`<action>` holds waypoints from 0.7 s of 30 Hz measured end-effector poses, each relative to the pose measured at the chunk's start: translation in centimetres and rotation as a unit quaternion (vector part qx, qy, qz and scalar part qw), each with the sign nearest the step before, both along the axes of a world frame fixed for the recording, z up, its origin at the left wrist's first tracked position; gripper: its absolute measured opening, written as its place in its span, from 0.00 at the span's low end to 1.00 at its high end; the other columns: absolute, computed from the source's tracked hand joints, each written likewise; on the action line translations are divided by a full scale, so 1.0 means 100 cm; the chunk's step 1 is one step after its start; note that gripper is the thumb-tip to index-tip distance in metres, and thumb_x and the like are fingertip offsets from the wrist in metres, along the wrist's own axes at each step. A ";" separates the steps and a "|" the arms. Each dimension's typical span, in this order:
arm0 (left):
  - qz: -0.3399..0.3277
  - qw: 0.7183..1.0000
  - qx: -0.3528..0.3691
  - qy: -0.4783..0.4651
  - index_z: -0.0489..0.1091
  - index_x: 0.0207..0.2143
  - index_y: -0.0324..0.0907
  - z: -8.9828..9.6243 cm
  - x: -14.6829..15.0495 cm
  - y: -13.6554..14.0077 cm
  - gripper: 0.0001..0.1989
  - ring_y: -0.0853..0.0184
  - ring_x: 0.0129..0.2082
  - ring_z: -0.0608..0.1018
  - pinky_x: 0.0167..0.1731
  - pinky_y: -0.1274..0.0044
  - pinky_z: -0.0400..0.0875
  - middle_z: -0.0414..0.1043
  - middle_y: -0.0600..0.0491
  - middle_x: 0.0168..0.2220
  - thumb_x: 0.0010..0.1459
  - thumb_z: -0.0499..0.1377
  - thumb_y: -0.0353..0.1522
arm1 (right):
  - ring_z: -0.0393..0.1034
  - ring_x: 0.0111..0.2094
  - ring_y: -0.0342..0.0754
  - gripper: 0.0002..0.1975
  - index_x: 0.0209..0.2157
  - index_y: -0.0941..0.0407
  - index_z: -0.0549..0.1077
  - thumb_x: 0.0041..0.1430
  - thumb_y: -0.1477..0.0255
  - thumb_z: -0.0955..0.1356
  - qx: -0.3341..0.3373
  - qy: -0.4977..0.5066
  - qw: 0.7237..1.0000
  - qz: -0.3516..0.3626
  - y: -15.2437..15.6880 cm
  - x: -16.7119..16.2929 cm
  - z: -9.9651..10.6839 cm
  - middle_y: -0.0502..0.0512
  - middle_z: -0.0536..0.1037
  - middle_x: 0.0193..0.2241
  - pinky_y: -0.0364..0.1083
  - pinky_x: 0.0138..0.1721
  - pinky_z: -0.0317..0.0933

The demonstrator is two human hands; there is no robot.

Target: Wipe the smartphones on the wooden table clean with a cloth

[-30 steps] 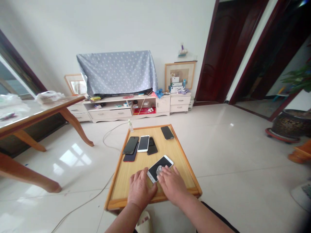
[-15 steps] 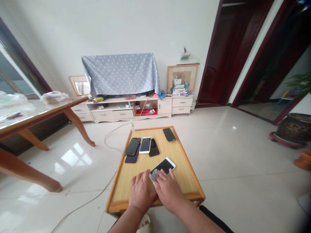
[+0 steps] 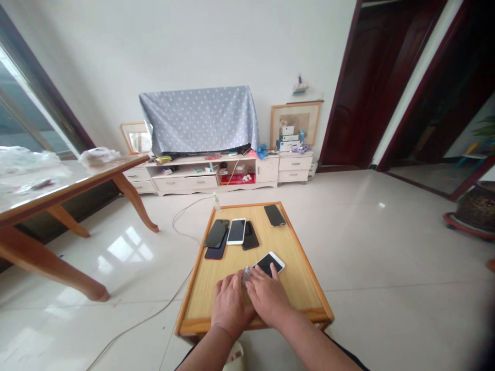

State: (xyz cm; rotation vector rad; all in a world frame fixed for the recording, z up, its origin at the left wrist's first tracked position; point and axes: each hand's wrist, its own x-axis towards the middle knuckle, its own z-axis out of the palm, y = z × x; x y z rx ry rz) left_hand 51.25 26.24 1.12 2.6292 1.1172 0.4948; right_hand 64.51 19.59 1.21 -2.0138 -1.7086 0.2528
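Note:
A white smartphone [image 3: 276,264] with a dark screen lies slanted on the small wooden table [image 3: 301,288], its near left end covered by my hands. My left hand [image 3: 231,301] is closed at that covered end, fingers together and thumb hidden under the other hand. Over the phone's lower part rests my right hand [image 3: 268,294], its fingers pressing a crumpled grey cloth [image 3: 246,273] that shows between both hands. Farther up the table are another white phone [image 3: 236,231], a black phone [image 3: 216,233] on a dark blue one [image 3: 217,251], and a dark phone [image 3: 251,238].
One more black phone [image 3: 274,215] lies at the table's far right corner. A clear spray bottle [image 3: 216,202] stands at the far left corner. A cable [image 3: 154,315] runs over the floor on the left, near a larger wooden table [image 3: 133,198]. A white TV cabinet [image 3: 185,183] stands behind.
The view has shifted slightly, so everything sits a little farther right. My right hand and the grey cloth have moved slightly toward my left hand on the phone.

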 end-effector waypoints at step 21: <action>0.020 1.000 -0.009 0.021 0.64 0.56 0.42 0.013 -0.007 -0.009 0.29 0.55 0.55 0.70 0.57 0.65 0.53 0.72 0.44 0.52 0.51 0.59 0.40 | 0.54 0.65 0.55 0.24 0.59 0.54 0.69 0.71 0.64 0.53 -0.035 -0.055 0.986 -0.152 -0.023 0.010 -0.003 0.60 0.65 0.62 0.63 0.67 0.30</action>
